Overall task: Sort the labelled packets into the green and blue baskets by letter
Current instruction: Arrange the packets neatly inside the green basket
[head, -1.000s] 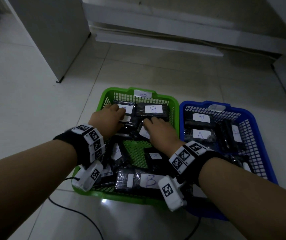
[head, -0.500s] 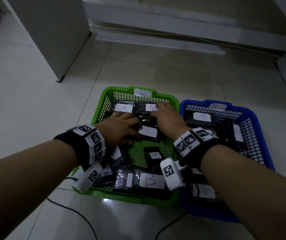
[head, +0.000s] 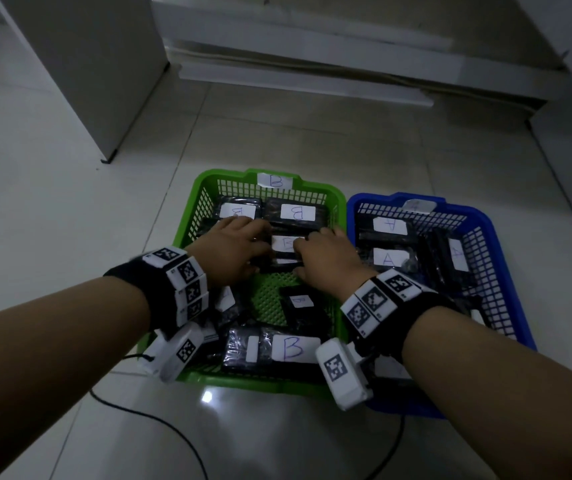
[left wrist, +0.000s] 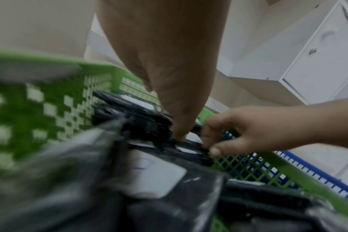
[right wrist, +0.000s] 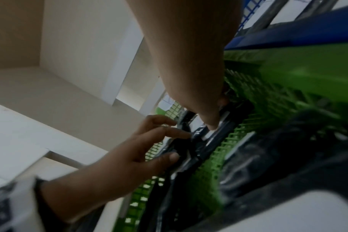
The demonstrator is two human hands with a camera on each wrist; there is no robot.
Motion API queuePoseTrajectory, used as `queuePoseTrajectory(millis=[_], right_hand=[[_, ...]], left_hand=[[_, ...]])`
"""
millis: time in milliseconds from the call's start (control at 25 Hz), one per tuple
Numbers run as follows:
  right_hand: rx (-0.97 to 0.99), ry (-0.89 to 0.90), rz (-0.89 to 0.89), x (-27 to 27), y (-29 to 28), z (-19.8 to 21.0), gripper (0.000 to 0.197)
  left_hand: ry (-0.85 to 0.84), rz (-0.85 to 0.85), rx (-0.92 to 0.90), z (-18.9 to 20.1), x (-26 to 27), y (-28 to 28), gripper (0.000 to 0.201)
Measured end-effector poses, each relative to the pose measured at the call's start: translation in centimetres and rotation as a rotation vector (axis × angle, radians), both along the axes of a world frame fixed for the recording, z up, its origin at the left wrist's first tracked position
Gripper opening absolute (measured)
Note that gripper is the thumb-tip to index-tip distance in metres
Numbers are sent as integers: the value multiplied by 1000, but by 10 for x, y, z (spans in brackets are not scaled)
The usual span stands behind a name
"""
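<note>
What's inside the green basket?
The green basket holds black packets labelled B; both hands grip one mid-basket. Bare mesh floor shows; packets under the forearms are hidden.

Glossy floor tiles (head: 312,445); plastic baskets (head: 193,216)

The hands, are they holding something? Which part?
Both grip one black packet in the green basket: left hand at its left end, right hand at its right end.

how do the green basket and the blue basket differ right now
The green basket holds packets marked B; the blue basket holds packets marked A. Both the left hand and the right hand are in the green basket, neither in the blue basket. Both are mesh-sided, side by side on the floor.
</note>
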State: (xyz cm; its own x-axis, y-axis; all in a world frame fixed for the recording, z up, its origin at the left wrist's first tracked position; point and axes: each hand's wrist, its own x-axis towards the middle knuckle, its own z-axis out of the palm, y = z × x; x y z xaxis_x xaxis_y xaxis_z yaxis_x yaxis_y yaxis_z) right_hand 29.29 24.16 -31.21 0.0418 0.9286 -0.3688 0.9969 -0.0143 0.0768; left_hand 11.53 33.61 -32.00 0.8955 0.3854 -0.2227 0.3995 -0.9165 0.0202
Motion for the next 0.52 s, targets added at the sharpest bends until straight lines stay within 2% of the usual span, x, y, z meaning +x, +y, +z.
queuePoseTrajectory(millis=[120, 200, 280, 400, 440, 520], right_hand=[[-185, -24, 29, -7, -7, 9, 71], [-296, -11, 46, -16, -15, 11, 79], [-342, 87, 11, -25, -21, 9, 74], [-228, 329, -65, -29, -15, 9, 55], [-177, 366, -65, -30, -11, 10, 52], [-97, 349, -62, -28, -8, 7, 51]], left_hand=[[-15, 106, 12, 9, -21, 0, 42], [13, 88, 1, 8, -34, 1, 39], [33, 58, -58, 12, -40, 4, 42], [85, 3, -184, 17, -44, 4, 59], [106, -9, -233, 18, -46, 2, 64], [152, 9, -315, 17, -47, -3, 59]])
